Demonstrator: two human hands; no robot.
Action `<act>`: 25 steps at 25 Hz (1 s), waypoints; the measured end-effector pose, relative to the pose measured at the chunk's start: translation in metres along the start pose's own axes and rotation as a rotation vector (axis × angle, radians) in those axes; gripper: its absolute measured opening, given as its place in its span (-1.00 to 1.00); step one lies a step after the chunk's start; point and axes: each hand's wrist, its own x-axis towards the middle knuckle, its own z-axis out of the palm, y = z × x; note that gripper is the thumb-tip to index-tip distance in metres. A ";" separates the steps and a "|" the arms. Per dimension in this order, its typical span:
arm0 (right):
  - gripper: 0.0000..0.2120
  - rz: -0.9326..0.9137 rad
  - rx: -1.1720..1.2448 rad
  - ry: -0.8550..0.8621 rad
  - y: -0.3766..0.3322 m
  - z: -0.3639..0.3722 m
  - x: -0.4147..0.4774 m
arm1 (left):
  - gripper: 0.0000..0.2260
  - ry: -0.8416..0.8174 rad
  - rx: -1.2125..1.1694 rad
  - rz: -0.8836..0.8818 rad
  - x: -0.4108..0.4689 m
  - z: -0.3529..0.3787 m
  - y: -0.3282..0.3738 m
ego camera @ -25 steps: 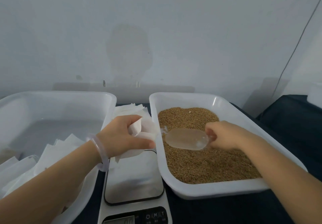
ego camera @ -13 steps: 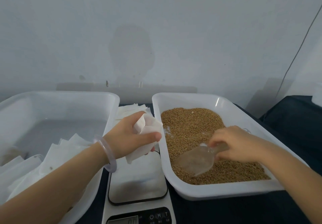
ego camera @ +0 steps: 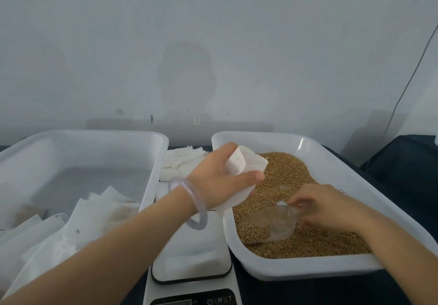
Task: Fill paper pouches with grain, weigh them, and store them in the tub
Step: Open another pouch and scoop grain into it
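I am watching the left hand (ego camera: 220, 181) gripping an open white paper pouch (ego camera: 246, 164) over the left rim of the tray (ego camera: 331, 148) of grain (ego camera: 284, 174). The right hand (ego camera: 327, 207) is clutching a clear scoop (ego camera: 267, 227), dipping into that grain. Other pouches (ego camera: 94, 212) are lying in the tub (ego camera: 94, 136), left of the scale (ego camera: 192, 257).

On the scale (ego camera: 192, 257), the near control panel (ego camera: 214, 300) shows a power symbol and the letters "M" and "T". The display (ego camera: 174, 302) to their left is too dim to read.
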 end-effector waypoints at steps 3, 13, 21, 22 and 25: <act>-0.72 0.009 0.032 0.023 0.001 -0.001 -0.002 | -0.71 0.054 -0.015 0.036 0.009 0.029 0.002; -0.71 0.081 0.070 0.261 0.005 -0.011 -0.014 | -0.69 0.133 0.194 0.003 0.015 0.041 -0.025; -0.64 0.058 0.254 0.455 0.002 -0.051 -0.035 | -0.86 0.088 0.195 0.012 0.011 0.046 -0.042; -0.64 0.045 0.239 0.452 0.003 -0.058 -0.039 | -0.86 0.089 0.197 0.015 0.011 0.046 -0.042; -0.63 0.017 0.190 0.444 0.004 -0.080 -0.047 | -0.76 0.108 0.190 0.001 0.012 0.047 -0.041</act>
